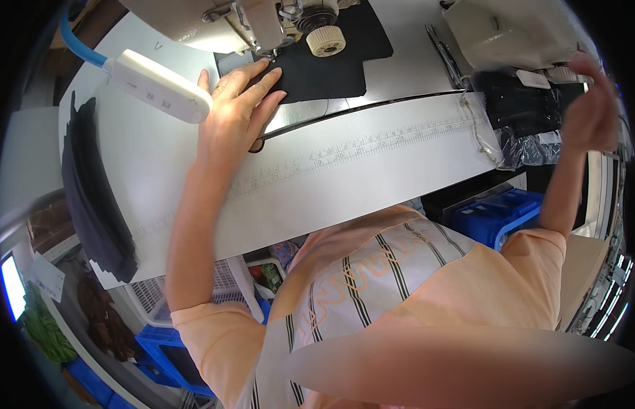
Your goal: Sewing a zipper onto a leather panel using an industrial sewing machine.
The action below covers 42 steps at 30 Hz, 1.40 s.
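Nine o'clock: dark fabric stack (96,191), on the white table (150,163). Eleven o'clock: your left hand (233,109), palm down, fingers slightly apart, on a black fabric piece (324,78). Twelve o'clock: that piece, flat beneath the sewing machine (264,34). Between two and three: black bundle (522,105); near it, your right hand (592,116), raised, blurred; finger closure, cannot tell.

Black fabric piece (331,78): flat, right edge notched, partly under sewing machine (184,24).
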{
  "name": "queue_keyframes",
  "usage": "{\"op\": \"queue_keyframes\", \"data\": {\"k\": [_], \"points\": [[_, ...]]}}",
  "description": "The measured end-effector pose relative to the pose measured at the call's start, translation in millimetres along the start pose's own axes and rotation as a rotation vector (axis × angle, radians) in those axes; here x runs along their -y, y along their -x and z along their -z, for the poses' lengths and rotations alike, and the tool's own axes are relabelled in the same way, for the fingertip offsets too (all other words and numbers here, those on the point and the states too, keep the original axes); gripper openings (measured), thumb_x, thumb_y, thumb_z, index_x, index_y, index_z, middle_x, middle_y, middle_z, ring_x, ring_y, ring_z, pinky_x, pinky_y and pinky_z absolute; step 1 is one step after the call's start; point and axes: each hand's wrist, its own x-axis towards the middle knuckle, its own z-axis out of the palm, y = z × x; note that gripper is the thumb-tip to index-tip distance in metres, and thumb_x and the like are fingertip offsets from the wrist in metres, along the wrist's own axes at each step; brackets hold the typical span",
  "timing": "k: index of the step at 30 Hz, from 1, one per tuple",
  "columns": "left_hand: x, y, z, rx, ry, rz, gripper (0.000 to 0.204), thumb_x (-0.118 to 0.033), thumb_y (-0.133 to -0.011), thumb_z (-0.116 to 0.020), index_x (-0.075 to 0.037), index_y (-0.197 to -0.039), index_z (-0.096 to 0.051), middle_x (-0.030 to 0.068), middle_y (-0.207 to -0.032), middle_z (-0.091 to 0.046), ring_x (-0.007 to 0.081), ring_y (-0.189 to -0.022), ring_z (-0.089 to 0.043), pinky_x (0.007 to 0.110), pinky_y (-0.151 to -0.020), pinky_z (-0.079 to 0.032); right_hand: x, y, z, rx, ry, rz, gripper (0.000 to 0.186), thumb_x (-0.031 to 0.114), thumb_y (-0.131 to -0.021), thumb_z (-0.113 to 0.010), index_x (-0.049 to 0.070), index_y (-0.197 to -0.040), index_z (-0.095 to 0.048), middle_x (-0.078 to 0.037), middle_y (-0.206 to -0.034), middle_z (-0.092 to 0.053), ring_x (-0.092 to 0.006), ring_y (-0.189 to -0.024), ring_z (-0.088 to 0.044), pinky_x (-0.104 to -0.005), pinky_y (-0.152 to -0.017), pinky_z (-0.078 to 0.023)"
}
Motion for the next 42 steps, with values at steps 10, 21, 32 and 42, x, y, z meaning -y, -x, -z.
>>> {"op": "queue_keyframes", "data": {"k": [10, 21, 32, 42], "points": [[-5, 0, 3, 0.041, 0.057, 0.049, 0.026, -0.018, -0.092, -0.064, -0.015, -0.116, -0.07, 0.0012, -0.123, -0.065, 0.0207, -0.107, -0.062, 0.063, -0.11, -0.02, -37, -31, -247, 0.284, 0.162, -0.05, 0.034, 0.026, -0.088, -0.06, -0.007, -0.092, -0.066, -0.021, -0.089, -0.067, -0.0341, -0.086, -0.064, -0.0393, -0.074, -0.051], [16, 7, 20, -0.2, -0.112, 0.016, 0.024, 0.0, -0.083, -0.065, -0.01, -0.104, -0.071, 0.0011, -0.111, -0.069, 0.0212, -0.101, -0.064, 0.041, -0.099, -0.038, 77, 31, -109, 0.607, 0.24, -0.301, 0.021, 0.018, -0.087, -0.066, 0.006, -0.074, -0.056, -0.008, -0.053, -0.054, -0.0253, -0.046, -0.055, -0.0353, -0.049, -0.043], [-13, 5, 2, -0.132, -0.084, -0.125, 0.038, -0.027, -0.074, -0.08, -0.006, -0.104, -0.071, 0.0057, -0.11, -0.07, 0.0218, -0.096, -0.066, 0.033, -0.077, -0.054, 131, 25, -167, 0.452, -0.177, -0.11, 0.013, 0.017, -0.083, -0.07, 0.008, -0.093, -0.068, -0.001, -0.095, -0.064, -0.0226, -0.092, -0.056, -0.036, -0.083, -0.042], [-16, 14, -7, -0.007, -0.21, -0.019, 0.047, -0.04, -0.08, -0.073, -0.02, -0.121, -0.068, -0.005, -0.128, -0.064, 0.0154, -0.108, -0.06, 0.067, -0.101, -0.03, 133, -10, -268, 0.424, -0.614, -0.351, 0.03, 0.028, -0.085, -0.065, -0.003, -0.083, -0.067, -0.016, -0.071, -0.066, -0.03, -0.069, -0.067, -0.0431, -0.064, -0.051]]}}
